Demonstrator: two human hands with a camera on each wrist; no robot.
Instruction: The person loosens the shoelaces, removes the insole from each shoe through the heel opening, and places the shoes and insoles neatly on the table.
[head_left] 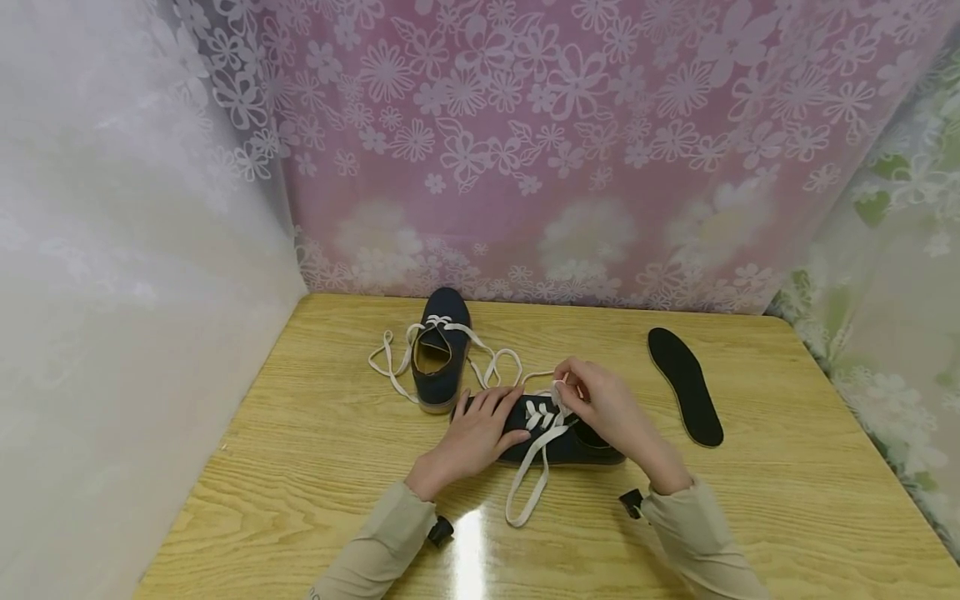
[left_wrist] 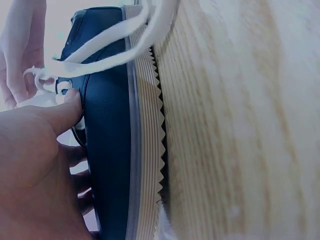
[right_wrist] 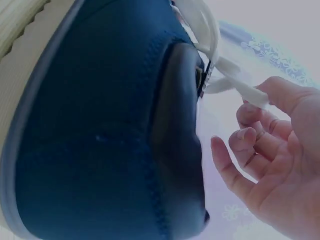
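A dark blue lace-up shoe (head_left: 577, 446) lies crosswise on the table with its toe to the left. My left hand (head_left: 478, 429) grips the toe half from above, the thumb (left_wrist: 70, 102) by the laced eyelets and the other fingers over the top. Between thumb and forefinger, my right hand (right_wrist: 285, 145) pinches a white shoelace (right_wrist: 252, 94) above the shoe's opening. Its remaining fingers are loosely bent. A long loop of the lace (head_left: 525, 492) hangs over the near side onto the table.
A second dark shoe (head_left: 442, 383) stands behind the left hand, its white laces (head_left: 390, 367) trailing on the table. A black insole (head_left: 686, 387) lies to the right. Flowered curtains (head_left: 525, 167) close off the back and sides of the wooden table (head_left: 300, 500).
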